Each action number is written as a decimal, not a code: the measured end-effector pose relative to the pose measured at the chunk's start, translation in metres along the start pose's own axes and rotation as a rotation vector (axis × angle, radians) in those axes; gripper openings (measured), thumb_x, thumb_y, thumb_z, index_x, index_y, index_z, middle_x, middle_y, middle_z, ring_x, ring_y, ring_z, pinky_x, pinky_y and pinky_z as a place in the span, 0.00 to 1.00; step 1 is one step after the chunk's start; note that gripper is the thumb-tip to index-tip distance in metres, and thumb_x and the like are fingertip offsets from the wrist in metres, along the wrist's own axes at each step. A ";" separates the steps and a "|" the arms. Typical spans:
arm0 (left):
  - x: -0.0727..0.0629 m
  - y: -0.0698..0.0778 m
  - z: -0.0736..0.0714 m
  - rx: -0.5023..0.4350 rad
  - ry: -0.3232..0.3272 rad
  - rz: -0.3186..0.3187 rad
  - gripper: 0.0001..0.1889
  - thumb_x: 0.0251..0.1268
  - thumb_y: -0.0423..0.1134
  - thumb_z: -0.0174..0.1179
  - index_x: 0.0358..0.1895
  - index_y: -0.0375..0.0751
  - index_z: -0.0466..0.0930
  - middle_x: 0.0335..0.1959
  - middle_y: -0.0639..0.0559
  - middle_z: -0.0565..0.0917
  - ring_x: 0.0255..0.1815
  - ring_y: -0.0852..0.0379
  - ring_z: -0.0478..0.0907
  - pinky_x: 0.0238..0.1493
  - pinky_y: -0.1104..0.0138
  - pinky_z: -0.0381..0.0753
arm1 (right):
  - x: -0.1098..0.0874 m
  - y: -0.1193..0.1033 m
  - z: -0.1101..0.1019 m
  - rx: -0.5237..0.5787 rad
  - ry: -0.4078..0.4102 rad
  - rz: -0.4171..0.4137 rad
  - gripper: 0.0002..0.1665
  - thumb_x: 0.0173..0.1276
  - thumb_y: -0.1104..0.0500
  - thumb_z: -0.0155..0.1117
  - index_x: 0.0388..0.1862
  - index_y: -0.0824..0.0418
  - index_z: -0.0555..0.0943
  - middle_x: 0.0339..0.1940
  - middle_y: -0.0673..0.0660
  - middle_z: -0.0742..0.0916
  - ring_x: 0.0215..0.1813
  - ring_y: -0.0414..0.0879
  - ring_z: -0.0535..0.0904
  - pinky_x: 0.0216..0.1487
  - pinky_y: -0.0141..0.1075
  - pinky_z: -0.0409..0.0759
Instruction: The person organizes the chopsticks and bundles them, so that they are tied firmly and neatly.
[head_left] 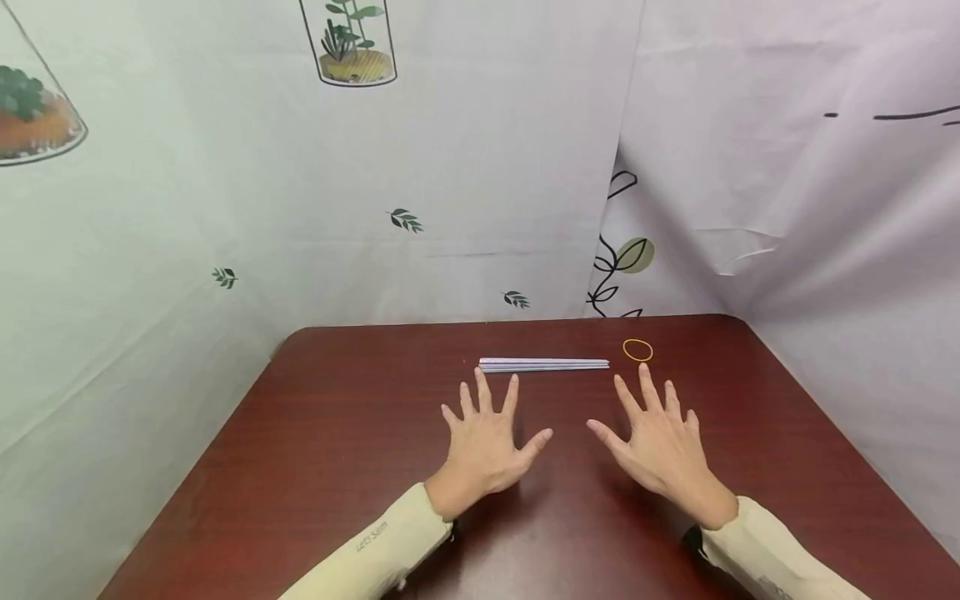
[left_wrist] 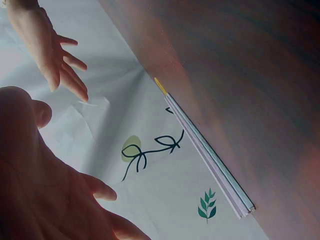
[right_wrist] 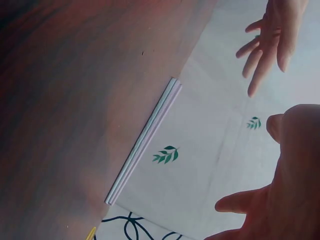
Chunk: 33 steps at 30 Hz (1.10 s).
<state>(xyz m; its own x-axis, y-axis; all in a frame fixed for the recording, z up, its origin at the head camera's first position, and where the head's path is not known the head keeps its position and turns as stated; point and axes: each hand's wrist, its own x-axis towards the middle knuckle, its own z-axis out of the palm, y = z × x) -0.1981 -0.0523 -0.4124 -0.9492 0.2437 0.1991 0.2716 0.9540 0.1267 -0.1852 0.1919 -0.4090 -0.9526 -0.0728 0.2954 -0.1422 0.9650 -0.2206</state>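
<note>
Several long thin sticks [head_left: 543, 364], pale lilac, white and bluish, lie side by side near the table's far edge. To their right is a yellow rubber band [head_left: 637, 350], lying as a loose loop. My left hand [head_left: 483, 450] is held palm down with spread, straight fingers, just on the near side of the sticks' left end. Just short of the rubber band, my right hand [head_left: 663, 450] spreads its fingers the same way. Neither hand holds anything. Both wrist views show the sticks [left_wrist: 210, 157] apart from the hands.
The reddish-brown wooden table [head_left: 337, 433] has rounded far corners. Pale cloth [head_left: 450, 167] printed with plants and leaves hangs behind the table and along its sides. Light sleeves [head_left: 382, 542] cover both forearms.
</note>
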 end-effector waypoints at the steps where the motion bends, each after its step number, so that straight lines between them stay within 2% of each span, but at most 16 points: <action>1: 0.000 0.000 0.000 0.001 -0.002 0.001 0.49 0.61 0.80 0.33 0.81 0.57 0.44 0.78 0.29 0.43 0.74 0.24 0.51 0.61 0.27 0.53 | 0.000 0.000 0.000 -0.001 -0.001 0.000 0.52 0.65 0.23 0.47 0.77 0.54 0.63 0.79 0.67 0.57 0.73 0.76 0.55 0.57 0.74 0.59; 12: 0.000 0.003 0.005 -0.006 -0.015 0.021 0.49 0.61 0.79 0.36 0.81 0.56 0.45 0.78 0.29 0.45 0.74 0.25 0.53 0.62 0.27 0.53 | 0.005 0.003 0.003 -0.014 0.003 -0.018 0.52 0.65 0.22 0.46 0.75 0.55 0.66 0.78 0.67 0.59 0.72 0.75 0.58 0.57 0.72 0.60; 18: 0.008 -0.001 0.005 -0.022 -0.031 0.023 0.48 0.62 0.78 0.36 0.81 0.55 0.46 0.78 0.29 0.45 0.73 0.24 0.53 0.61 0.28 0.57 | 0.010 0.005 0.002 -0.030 -0.013 -0.028 0.52 0.65 0.22 0.47 0.75 0.56 0.66 0.78 0.69 0.60 0.71 0.76 0.59 0.60 0.71 0.60; 23: 0.030 -0.012 0.000 -0.063 -0.033 0.006 0.49 0.62 0.79 0.35 0.80 0.54 0.49 0.78 0.30 0.50 0.72 0.26 0.58 0.60 0.33 0.64 | 0.022 0.007 -0.001 -0.043 -0.010 -0.037 0.52 0.66 0.22 0.46 0.74 0.58 0.67 0.74 0.71 0.66 0.60 0.76 0.70 0.51 0.64 0.69; 27: 0.058 -0.024 -0.003 -0.106 -0.072 -0.006 0.51 0.60 0.80 0.38 0.80 0.51 0.48 0.77 0.32 0.53 0.70 0.29 0.61 0.62 0.38 0.67 | 0.039 0.010 -0.004 0.017 -0.075 -0.007 0.53 0.66 0.22 0.44 0.74 0.59 0.67 0.70 0.73 0.70 0.51 0.74 0.74 0.47 0.62 0.71; 30: 0.079 -0.034 -0.002 -0.156 -0.116 0.005 0.52 0.59 0.79 0.42 0.80 0.48 0.48 0.77 0.33 0.54 0.71 0.31 0.61 0.63 0.40 0.66 | 0.053 0.013 -0.001 0.088 -0.130 0.017 0.53 0.67 0.23 0.44 0.74 0.61 0.66 0.68 0.73 0.71 0.54 0.74 0.75 0.49 0.64 0.72; 33: 0.096 -0.046 0.002 -0.230 -0.184 0.045 0.52 0.58 0.74 0.54 0.79 0.46 0.50 0.76 0.32 0.54 0.72 0.32 0.58 0.66 0.41 0.63 | 0.067 0.019 0.006 0.155 -0.180 0.020 0.50 0.68 0.27 0.52 0.73 0.63 0.67 0.67 0.73 0.73 0.60 0.72 0.74 0.49 0.67 0.72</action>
<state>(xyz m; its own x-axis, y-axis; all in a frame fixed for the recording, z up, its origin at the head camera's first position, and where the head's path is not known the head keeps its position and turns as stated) -0.3017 -0.0727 -0.4006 -0.9427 0.3319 0.0330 0.3226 0.8823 0.3426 -0.2529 0.2040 -0.3991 -0.9864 -0.1110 0.1216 -0.1488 0.9174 -0.3691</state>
